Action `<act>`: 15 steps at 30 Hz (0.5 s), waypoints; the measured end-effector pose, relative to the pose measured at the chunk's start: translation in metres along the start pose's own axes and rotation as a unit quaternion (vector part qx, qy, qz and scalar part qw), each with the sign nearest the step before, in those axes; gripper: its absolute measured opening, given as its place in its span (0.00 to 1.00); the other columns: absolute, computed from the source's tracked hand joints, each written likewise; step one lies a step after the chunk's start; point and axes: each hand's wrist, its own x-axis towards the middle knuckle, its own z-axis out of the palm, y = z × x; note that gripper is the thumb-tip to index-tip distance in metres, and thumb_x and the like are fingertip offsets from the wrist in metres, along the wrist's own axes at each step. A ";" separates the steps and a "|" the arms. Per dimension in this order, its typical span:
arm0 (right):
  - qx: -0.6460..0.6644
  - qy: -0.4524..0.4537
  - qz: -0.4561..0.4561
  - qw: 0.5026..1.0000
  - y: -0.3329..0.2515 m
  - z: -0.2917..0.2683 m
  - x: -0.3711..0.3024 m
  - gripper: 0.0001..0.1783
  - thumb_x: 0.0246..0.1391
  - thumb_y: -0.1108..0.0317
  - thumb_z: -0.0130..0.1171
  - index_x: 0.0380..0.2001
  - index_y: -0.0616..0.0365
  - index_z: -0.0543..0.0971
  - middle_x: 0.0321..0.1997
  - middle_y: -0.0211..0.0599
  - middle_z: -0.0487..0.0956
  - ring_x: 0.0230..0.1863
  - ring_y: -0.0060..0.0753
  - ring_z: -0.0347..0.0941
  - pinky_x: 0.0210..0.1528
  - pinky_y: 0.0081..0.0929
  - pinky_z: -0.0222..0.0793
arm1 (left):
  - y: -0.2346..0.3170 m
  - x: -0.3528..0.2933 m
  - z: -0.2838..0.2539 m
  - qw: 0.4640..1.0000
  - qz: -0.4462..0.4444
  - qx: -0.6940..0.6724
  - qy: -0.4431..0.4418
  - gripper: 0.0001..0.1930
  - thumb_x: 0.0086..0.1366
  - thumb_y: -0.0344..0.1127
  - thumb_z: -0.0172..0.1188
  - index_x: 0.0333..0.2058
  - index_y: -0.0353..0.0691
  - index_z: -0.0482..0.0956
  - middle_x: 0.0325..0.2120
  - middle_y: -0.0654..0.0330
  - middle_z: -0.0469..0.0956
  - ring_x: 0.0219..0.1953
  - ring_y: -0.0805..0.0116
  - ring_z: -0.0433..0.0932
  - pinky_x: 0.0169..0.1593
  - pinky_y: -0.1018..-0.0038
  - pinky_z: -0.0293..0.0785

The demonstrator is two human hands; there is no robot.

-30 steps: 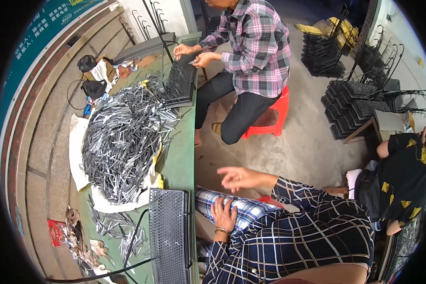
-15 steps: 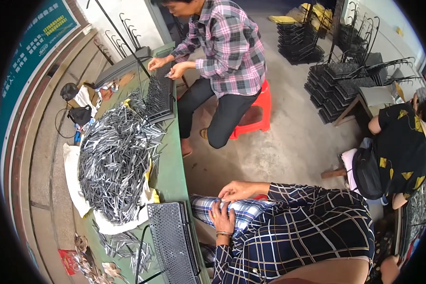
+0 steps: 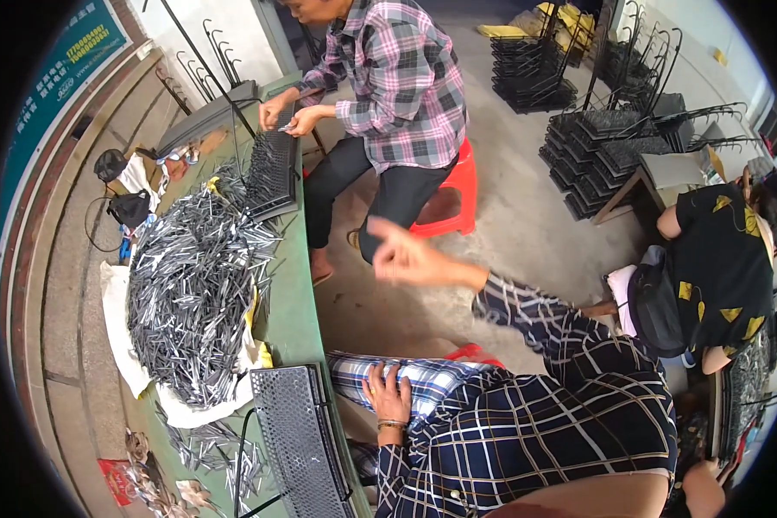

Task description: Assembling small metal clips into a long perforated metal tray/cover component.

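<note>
The left hand [image 3: 388, 397] lies flat on the thigh of the checked trousers [image 3: 449, 380], palm down, fingers slightly parted, holding nothing visible; a bracelet [image 3: 391, 424] is at its wrist. The right hand [image 3: 410, 257] is raised in the air, index finger extended. Blur prevents telling how far its other fingers bend; no item is seen in it.

The black perforated rack [image 3: 289, 432] lies along the near edge of the green table [image 3: 298, 311]. It is near the left hand, just across that edge and not touched by it. The right hand is well apart from the rack.

Loose metal sticks [image 3: 220, 453] lie on the table beside the rack, away from the near edge. A large pile of sticks [image 3: 194, 298] rests on a white sack [image 3: 121, 319]. Toward the table's far end, a seated co-worker [image 3: 406, 86] has both hands over a second rack [image 3: 272, 186] at the same edge.
</note>
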 end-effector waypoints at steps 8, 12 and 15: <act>-0.200 0.243 -0.041 0.948 -0.080 -0.104 0.054 0.27 0.54 0.62 0.58 0.54 0.63 0.68 0.30 0.29 0.76 0.27 0.18 0.70 0.29 0.18 0.68 | -0.004 -0.002 -0.003 1.000 -0.012 0.006 0.019 0.17 0.59 0.44 0.53 0.47 0.48 0.74 0.54 0.52 0.63 0.61 0.50 0.56 0.64 0.51 0.41; -0.090 -0.018 0.078 0.993 -0.018 -0.071 0.000 0.14 0.56 0.64 0.57 0.41 0.62 0.76 0.29 0.30 0.78 0.29 0.19 0.74 0.32 0.20 0.71 | -0.007 -0.005 0.002 1.000 -0.005 0.008 0.018 0.18 0.59 0.45 0.54 0.47 0.49 0.74 0.54 0.52 0.64 0.61 0.50 0.56 0.64 0.51 0.41; -0.075 -0.073 0.204 0.973 0.042 -0.038 -0.035 0.19 0.56 0.63 0.56 0.46 0.65 0.74 0.31 0.34 0.79 0.31 0.21 0.74 0.35 0.21 0.72 | -0.010 -0.011 0.003 1.000 -0.013 0.003 0.025 0.18 0.59 0.45 0.54 0.47 0.50 0.74 0.54 0.53 0.65 0.61 0.50 0.57 0.63 0.50 0.42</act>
